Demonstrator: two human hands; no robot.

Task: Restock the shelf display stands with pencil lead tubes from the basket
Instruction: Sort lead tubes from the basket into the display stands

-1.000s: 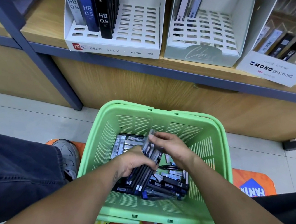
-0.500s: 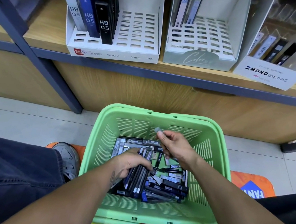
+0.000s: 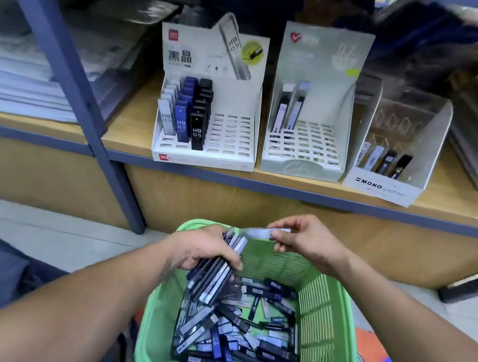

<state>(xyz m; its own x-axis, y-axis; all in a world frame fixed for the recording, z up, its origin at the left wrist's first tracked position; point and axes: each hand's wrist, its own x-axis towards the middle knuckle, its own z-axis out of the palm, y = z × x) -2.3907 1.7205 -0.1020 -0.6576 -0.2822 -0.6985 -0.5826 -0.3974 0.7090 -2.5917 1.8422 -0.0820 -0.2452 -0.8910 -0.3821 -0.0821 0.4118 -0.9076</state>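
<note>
Left hand: my left hand (image 3: 205, 249) is curled around a bundle (image 3: 215, 271) of dark and pale lead tubes, held over the far left part of the basket, their far ends just past its far rim.
Right hand: my right hand (image 3: 307, 238) pinches one pale tube (image 3: 258, 231) between thumb and fingertips, above the basket's far rim; the tube is blurred, and its left end comes close to the bundle's far ends.
Basket: the green basket (image 3: 329, 336) sits near me on the floor, below the shelf, between my forearms.
Loose tubes: a heap of tubes (image 3: 241, 337) lies jumbled on the basket's bottom, dark, blue and pale ones crossing each other.
Left stand: the white stand (image 3: 232, 136) on the shelf has three rows of upright tubes, pale, blue and black, filling its left side; the slots on its right are open.
Middle stand: the middle stand (image 3: 303, 159) holds two tall tubes at its far left.
Right stand: the stand marked MONO (image 3: 381, 186) holds four tubes side by side at its front.
Shelf: the wooden shelf (image 3: 127, 128) carries all three stands side by side, with stacked packets, too blurred to read, to the left and right.
</note>
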